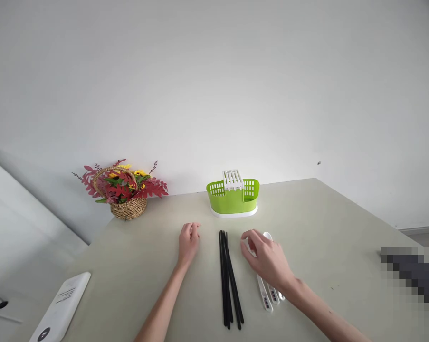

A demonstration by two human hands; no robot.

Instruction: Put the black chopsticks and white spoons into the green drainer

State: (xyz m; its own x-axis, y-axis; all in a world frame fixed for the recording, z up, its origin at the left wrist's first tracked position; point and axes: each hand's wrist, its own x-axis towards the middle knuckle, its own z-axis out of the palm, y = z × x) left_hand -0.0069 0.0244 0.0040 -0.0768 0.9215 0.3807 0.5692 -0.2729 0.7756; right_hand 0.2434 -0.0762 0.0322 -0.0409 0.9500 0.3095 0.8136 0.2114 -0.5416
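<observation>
My left hand (189,240) rests on the table left of the black chopsticks (225,280), its fingers curled in and no object visible in them. Several chopsticks lie in a loose bundle, pointing away from me. My right hand (266,259) is over the white spoons (264,297), thumb and forefinger curved with a gap between them. The hand covers the middle of the spoons; their handles show below the wrist and one bowl beyond the knuckles. Whether the fingers touch a spoon is hard to see.
A green utensil caddy (232,202) with a white slatted top and base stands near the wall. A wicker basket (128,209) of artificial flowers is at back left. A white device (62,306) lies front left. The table's right edge (357,204) slants toward me.
</observation>
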